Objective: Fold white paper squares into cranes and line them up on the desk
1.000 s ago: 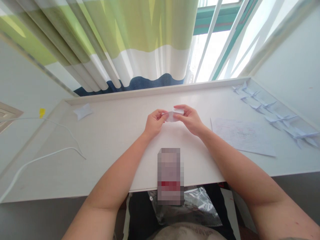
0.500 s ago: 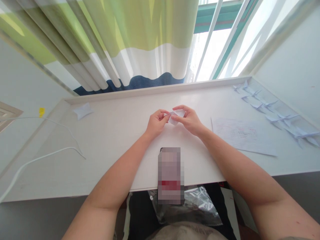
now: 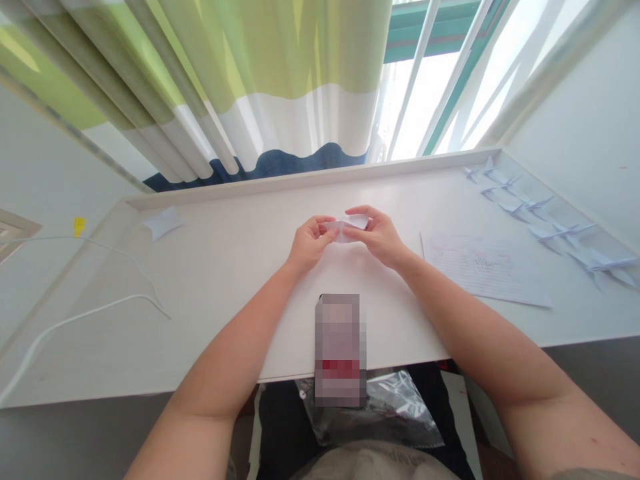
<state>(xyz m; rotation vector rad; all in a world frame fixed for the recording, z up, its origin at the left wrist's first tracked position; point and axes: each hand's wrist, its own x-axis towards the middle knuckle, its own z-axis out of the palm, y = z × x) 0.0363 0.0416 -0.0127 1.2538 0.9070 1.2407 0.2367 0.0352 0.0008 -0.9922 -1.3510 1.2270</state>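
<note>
A small piece of folded white paper (image 3: 342, 233) is held between my two hands above the middle of the white desk. My left hand (image 3: 313, 243) pinches its left part between thumb and fingers. On the other side, my right hand (image 3: 379, 235) grips the right part, thumb in front and index finger curved over the top. A crease shows down the middle of the paper, and its ends are partly covered by my fingers. Below my hands, a phone (image 3: 340, 350) with a blurred screen lies at the desk's front edge.
Several folded paper figures (image 3: 565, 232) stand in a row along the right side. A sheet with writing (image 3: 485, 267) lies nearer. At the far left are another folded paper (image 3: 164, 224) and a white cable (image 3: 100, 317). Clear plastic (image 3: 400, 413) rests on my lap.
The paper between my hands has turned and now looks wider and flatter, with its middle crease facing me. My right index finger has lifted slightly. The view has shifted a little.
</note>
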